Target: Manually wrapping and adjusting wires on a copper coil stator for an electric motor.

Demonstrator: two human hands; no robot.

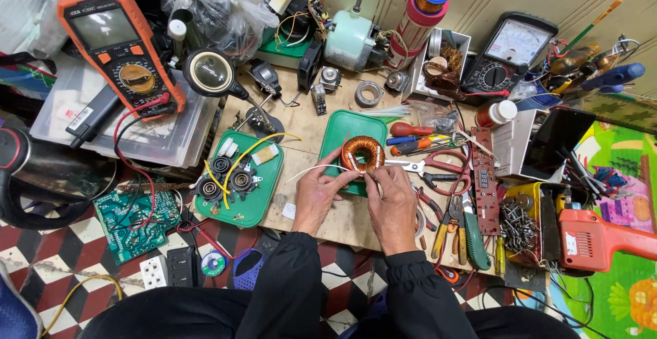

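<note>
A ring-shaped coil wound with copper wire (362,152) is held over a green lid (342,134) at the middle of the wooden board. My left hand (316,195) grips the coil's lower left side, with a white sleeved wire (311,171) trailing leftward from my fingers. My right hand (391,202) pinches the coil's lower right edge. Both sleeves are black.
A second green lid (263,195) with small black coils and yellow wire lies left. Orange multimeter (120,48) at far left, analog meter (510,55) at back right. Screwdrivers, scissors (428,168), pliers, a circuit strip and an orange power tool (595,240) crowd the right.
</note>
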